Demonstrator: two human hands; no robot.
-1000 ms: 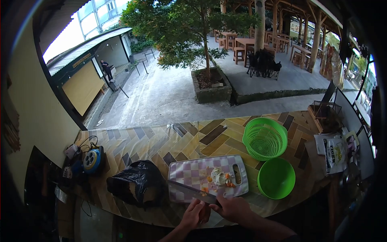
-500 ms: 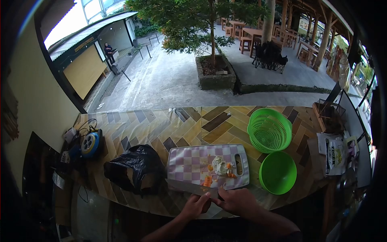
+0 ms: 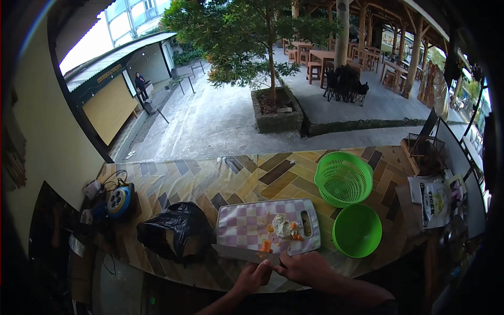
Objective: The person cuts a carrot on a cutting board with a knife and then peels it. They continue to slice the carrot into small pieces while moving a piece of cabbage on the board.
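My right hand [image 3: 305, 266] is closed round the handle of a large knife [image 3: 242, 254], whose blade points left along the near edge of a checkered cutting board [image 3: 240, 223]. My left hand [image 3: 253, 275] is closed beside the blade near the handle, its thumb and fingers pressed together; whatever lies between them is too small to make out. On the board sit a pale crumpled heap [image 3: 284, 226] and orange pieces [image 3: 266, 246], with small orange bits scattered around.
A green basket [image 3: 344, 179] and a green bowl [image 3: 357, 231] stand right of the board. A black plastic bag [image 3: 181, 231] lies left, with a blue cable reel [image 3: 119, 201] beyond. Plastic packets [image 3: 434, 203] lie far right. A person [image 3: 140, 85] is outside.
The view has tilted slightly, so the table and its objects sit lower in the picture. Both hands and the knife keep nearly the same place by the board.
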